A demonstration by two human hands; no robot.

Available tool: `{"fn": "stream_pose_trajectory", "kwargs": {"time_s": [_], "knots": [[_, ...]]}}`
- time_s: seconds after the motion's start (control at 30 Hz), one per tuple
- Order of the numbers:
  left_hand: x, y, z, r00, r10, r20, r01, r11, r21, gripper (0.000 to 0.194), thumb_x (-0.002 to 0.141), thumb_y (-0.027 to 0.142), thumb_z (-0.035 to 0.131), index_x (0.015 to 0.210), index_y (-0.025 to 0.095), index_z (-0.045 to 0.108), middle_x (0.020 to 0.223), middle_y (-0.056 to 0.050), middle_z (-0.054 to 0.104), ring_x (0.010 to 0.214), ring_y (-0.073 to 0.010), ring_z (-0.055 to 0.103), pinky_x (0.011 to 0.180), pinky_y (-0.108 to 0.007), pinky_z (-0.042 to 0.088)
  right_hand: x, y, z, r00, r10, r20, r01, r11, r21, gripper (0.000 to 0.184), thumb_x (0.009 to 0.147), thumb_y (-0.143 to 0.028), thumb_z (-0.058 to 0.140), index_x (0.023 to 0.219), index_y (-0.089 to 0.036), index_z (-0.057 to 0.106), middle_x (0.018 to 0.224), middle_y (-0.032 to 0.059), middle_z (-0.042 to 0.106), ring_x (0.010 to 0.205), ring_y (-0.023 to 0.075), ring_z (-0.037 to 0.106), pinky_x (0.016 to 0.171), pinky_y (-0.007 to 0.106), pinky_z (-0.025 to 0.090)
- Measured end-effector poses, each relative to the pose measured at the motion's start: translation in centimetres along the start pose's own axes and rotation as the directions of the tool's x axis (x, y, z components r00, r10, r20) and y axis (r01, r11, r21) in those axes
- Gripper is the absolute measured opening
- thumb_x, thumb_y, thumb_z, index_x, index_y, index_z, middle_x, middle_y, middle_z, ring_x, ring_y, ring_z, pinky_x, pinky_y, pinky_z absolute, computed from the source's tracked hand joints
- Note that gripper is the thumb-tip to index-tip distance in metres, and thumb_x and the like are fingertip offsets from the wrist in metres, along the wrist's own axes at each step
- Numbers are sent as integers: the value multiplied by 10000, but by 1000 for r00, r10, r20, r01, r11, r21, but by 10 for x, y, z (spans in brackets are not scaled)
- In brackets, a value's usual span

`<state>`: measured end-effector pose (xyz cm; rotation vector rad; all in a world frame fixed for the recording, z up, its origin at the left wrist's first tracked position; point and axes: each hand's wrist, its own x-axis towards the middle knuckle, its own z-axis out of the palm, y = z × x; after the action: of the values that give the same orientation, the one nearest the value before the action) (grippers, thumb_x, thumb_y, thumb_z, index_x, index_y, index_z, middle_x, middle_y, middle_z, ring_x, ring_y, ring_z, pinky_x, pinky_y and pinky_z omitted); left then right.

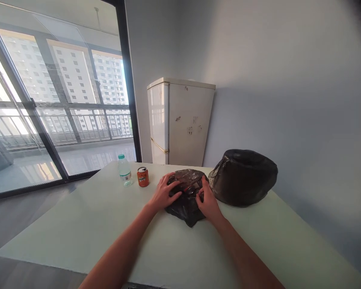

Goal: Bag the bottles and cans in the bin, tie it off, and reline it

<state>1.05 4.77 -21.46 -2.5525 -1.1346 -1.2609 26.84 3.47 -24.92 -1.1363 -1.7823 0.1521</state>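
Note:
A crumpled black plastic bag (190,214) lies on the table in front of me, between my two hands. My left hand (162,194) rests on its left side with the fingers spread apart. On the right edge, my right hand (208,202) has its fingers bent around a fold of the thin plastic. Something shiny with a reddish patch shows in the middle of the bag; I cannot make out what it is. Just beyond the right hand stands a bin-shaped thing (243,180) covered by another black plastic bag.
A clear plastic bottle (125,172) with a green cap and an orange drink can (143,178) stand left of the bag on the pale table (108,224). Behind the table are a white fridge (189,120) and a glass sliding door (63,100). A wall runs along the right.

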Motion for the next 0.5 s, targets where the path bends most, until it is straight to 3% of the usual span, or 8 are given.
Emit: {"fn": "stream_pose_trajectory", "kwargs": {"time_s": [0.13,0.3,0.4,0.5], "knots": [[-9,-17,25,967,-254,38,254,967,-13,604,908,344,714,1490,246,584,1636,-190,444,1521,-392,447,1233,-627,401,0,-5,-3,999,13,44,-15,998,61,829,966,-230,508,1722,-192,172,1504,194,550,1272,283,658,1101,505,578],[-16,-46,33,882,-467,66,472,873,-122,603,861,223,651,1459,205,574,1443,-180,646,1354,-354,627,1179,-573,466,-2,-10,-4,994,-2,105,-17,984,176,912,961,-239,549,1735,-187,71,1566,180,564,1430,292,588,1225,525,475],[-15,-51,32,842,-532,83,539,831,-139,505,855,150,595,1358,184,617,1334,-160,714,1284,-332,668,1142,-530,495,-3,-16,-6,985,-2,174,-32,981,192,799,974,-320,603,1682,-193,254,1514,165,614,1383,302,614,1182,506,501],[-14,-52,30,826,-557,90,564,815,-134,492,825,61,532,1296,165,631,1269,-148,745,1234,-309,689,1122,-493,504,-2,-22,-8,977,39,208,-82,975,205,509,1023,-416,567,1488,-216,523,1353,128,700,1233,289,670,1081,460,542]]}}
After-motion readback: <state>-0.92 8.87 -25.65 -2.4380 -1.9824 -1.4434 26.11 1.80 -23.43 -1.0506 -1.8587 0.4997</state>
